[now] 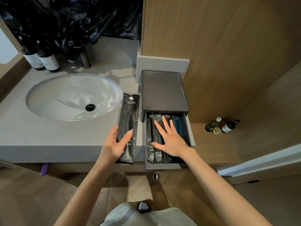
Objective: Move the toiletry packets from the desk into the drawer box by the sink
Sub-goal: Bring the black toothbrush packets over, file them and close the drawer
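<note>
The left hand (114, 141) grips a long black toothbrush packet (129, 118) by its lower half, thumb across the front and fingers behind. It holds the packet above the front of the counter (48, 136), just left of the drawer box (164, 90). The right hand (171, 141) lies flat, fingers straight and spread, on the row of black packets (150, 128) lying lengthwise in the pulled-out drawer (162, 166). A blue packet (176, 122) lies along the drawer's right side.

From where I stand, the sensible way is to use that flat hand to press the row over and open a slot. Then the new packet can slide in lengthwise, facing the same way as the others. Dropped on top, it might snag when the drawer shuts.

Some things I can't make out: whether the left hand has one packet or several stacked, how much room is left under the right palm, and how far the drawer runs back under the box. The desk isn't in sight either — so there's no telling how many packets remain there.
</note>
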`<state>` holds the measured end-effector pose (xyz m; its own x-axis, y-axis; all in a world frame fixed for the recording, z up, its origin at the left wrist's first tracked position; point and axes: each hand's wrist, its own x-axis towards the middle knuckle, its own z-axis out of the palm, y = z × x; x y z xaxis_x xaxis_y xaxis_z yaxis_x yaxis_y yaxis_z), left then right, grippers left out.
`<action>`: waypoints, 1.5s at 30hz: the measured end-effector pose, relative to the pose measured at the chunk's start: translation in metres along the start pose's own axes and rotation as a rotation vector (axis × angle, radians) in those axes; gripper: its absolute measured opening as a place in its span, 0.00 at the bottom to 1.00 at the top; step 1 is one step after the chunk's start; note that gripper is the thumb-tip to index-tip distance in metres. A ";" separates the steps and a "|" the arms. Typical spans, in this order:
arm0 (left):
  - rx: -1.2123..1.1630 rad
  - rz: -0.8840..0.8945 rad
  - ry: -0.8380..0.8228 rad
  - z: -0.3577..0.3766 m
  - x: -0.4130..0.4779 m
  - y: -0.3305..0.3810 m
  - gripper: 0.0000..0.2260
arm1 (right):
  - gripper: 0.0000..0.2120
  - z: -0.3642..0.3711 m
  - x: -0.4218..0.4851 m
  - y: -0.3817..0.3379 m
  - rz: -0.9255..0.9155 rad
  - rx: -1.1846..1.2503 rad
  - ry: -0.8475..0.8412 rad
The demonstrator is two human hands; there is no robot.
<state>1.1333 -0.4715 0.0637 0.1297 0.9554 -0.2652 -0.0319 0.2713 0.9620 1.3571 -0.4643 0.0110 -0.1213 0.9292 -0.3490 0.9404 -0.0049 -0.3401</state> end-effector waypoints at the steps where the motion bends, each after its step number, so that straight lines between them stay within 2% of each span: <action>1: 0.002 0.005 0.000 0.001 0.000 0.000 0.06 | 0.41 0.001 0.000 0.000 -0.014 -0.032 0.006; 5: 0.011 0.005 -0.025 0.007 0.000 0.001 0.05 | 0.40 0.001 0.001 0.003 -0.021 -0.064 -0.007; 8: 0.051 0.024 -0.072 0.012 0.000 0.001 0.09 | 0.35 -0.011 -0.005 0.000 0.006 0.033 -0.014; 12: 0.048 0.032 -0.126 0.023 -0.003 0.005 0.09 | 0.26 -0.030 -0.023 -0.007 0.010 0.289 0.148; 16: 0.044 0.016 -0.211 0.036 -0.005 0.005 0.10 | 0.19 -0.048 -0.044 -0.020 0.051 0.813 0.338; 21: 0.039 -0.046 -0.335 0.059 -0.012 0.001 0.10 | 0.17 -0.057 -0.061 -0.021 0.121 1.114 0.544; 24: 0.074 -0.062 -0.392 0.068 -0.012 -0.003 0.06 | 0.15 -0.055 -0.068 -0.010 0.201 1.123 0.568; 26: 0.181 -0.085 -0.442 0.071 -0.010 -0.004 0.05 | 0.15 -0.053 -0.074 -0.002 0.249 1.093 0.541; 30: 0.224 -0.265 -0.545 0.075 -0.004 -0.008 0.05 | 0.13 -0.047 -0.082 0.010 0.297 0.985 0.492; 33: 0.220 -0.330 -0.532 0.084 0.005 -0.011 0.11 | 0.10 -0.044 -0.087 0.017 0.299 0.772 0.514; 36: 0.221 -0.378 -0.486 0.093 0.018 -0.012 0.16 | 0.11 -0.040 -0.092 0.025 0.339 0.587 0.529; 40: 0.270 -0.385 -0.386 0.105 0.041 -0.015 0.22 | 0.14 -0.031 -0.091 0.036 0.397 0.612 0.467; 45: 0.268 -0.337 -0.329 0.121 0.056 -0.018 0.21 | 0.17 -0.027 -0.088 0.040 0.410 0.699 0.433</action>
<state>1.2612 -0.4371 0.0390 0.3942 0.7222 -0.5684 0.3135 0.4757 0.8218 1.4136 -0.5364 0.0517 0.4414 0.8619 -0.2497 0.4598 -0.4562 -0.7619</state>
